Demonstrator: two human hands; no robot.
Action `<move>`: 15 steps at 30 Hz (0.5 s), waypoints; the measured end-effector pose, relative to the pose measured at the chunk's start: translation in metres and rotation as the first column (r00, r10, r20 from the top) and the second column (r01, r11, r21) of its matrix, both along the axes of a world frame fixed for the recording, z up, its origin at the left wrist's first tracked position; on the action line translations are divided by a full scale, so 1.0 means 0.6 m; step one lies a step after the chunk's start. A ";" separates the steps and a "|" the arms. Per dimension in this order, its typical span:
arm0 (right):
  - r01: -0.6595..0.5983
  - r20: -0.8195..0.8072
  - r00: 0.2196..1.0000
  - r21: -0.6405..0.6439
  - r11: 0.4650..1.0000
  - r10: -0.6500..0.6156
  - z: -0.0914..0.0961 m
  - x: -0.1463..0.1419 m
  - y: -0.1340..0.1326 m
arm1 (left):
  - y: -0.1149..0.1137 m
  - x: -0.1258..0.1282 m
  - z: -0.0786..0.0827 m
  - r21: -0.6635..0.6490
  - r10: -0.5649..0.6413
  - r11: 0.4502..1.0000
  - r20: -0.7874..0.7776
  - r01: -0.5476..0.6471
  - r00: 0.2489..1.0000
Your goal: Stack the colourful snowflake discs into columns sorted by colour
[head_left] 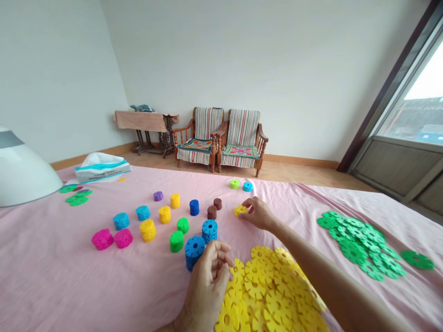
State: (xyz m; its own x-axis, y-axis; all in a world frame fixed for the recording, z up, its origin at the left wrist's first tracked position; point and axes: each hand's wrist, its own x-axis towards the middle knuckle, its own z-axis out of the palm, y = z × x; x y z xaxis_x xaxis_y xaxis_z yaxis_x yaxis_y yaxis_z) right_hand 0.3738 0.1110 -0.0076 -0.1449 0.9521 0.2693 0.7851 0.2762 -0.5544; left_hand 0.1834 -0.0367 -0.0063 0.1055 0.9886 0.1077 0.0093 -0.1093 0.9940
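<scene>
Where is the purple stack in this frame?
In the head view, the purple stack sits left of centre on the pink cloth, just left of a yellow stack.

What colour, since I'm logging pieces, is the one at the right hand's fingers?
Yellow: the piece at the right hand shows best in the head view.

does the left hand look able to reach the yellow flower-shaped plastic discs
Likely yes: the left hand appears right beside the pile of yellow flower-shaped plastic discs, with nothing visible between them.
</scene>
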 end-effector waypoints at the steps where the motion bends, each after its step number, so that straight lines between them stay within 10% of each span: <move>1: -0.008 0.009 1.000 -0.006 1.000 0.008 -0.002 -0.001 0.003 | 0.000 0.000 0.000 -0.002 -0.007 1.000 -0.006 0.007 1.000; 15: -0.044 0.050 0.998 -0.045 0.998 0.046 -0.003 -0.003 0.013 | 0.001 0.000 -0.002 0.003 -0.026 1.000 -0.043 0.026 0.999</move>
State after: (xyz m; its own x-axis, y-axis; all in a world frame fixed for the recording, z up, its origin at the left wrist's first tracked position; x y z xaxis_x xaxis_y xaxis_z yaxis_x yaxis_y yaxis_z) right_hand 0.3717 0.1188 -0.0093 -0.2001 0.9551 0.2186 0.8002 0.2881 -0.5260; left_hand 0.1832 -0.0361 -0.0076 0.1354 0.9850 0.1065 0.0491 -0.1140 0.9923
